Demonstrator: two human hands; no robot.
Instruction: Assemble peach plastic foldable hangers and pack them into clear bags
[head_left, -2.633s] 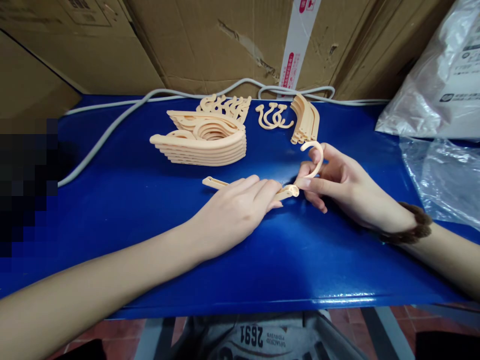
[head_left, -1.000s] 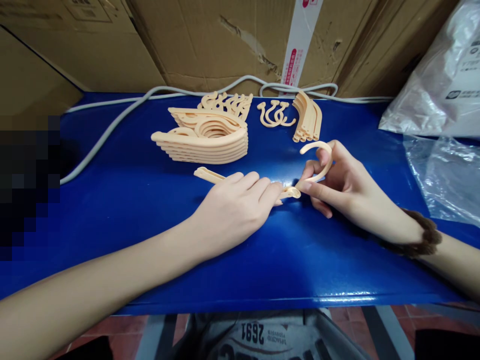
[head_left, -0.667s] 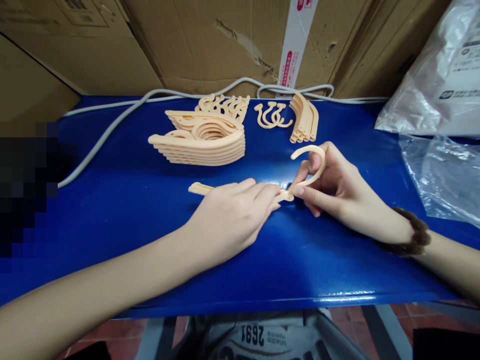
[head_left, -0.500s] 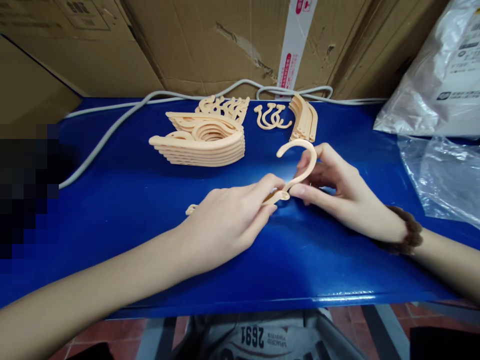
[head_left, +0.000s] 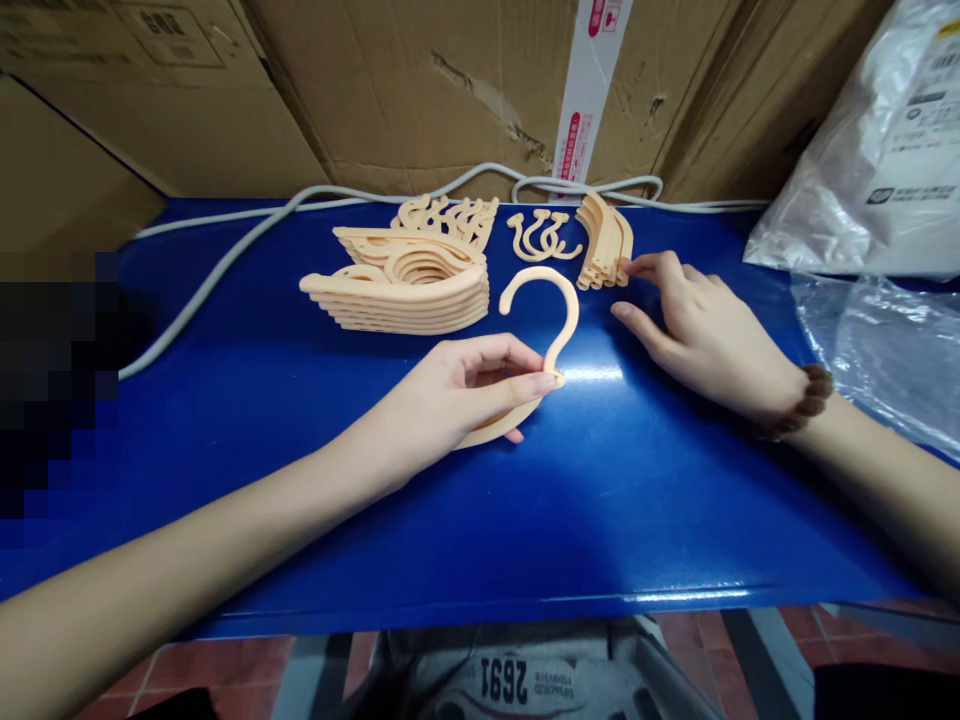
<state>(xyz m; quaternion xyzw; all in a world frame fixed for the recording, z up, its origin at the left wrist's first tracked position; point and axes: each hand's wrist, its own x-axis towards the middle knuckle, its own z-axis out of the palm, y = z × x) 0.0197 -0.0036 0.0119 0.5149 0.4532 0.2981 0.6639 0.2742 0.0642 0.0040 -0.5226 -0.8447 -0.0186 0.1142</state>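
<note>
My left hand (head_left: 457, 395) pinches a curved peach arm piece together with the base of a peach hook (head_left: 568, 305), whose curl stands up and opens to the left. Part of the arm piece is hidden by my fingers. To the right, my right hand (head_left: 694, 330) has thumb and index finger apart, the index fingertip at the lower end of a stack of curved peach pieces (head_left: 602, 240). Several loose hooks (head_left: 541, 235) lie left of that stack. A tall stack of larger peach hanger parts (head_left: 409, 290) is at the left, with more hooks (head_left: 446, 215) behind it.
Everything rests on a blue table (head_left: 525, 540). A pale cable (head_left: 225, 270) runs along the back and left, before cardboard boxes (head_left: 420, 90). A white plastic package (head_left: 877, 180) and a clear bag (head_left: 892, 350) are at the right.
My right hand has let go of the hook and moved right and up to the curved pieces. My left hand has turned, and the hook has shifted left with it.
</note>
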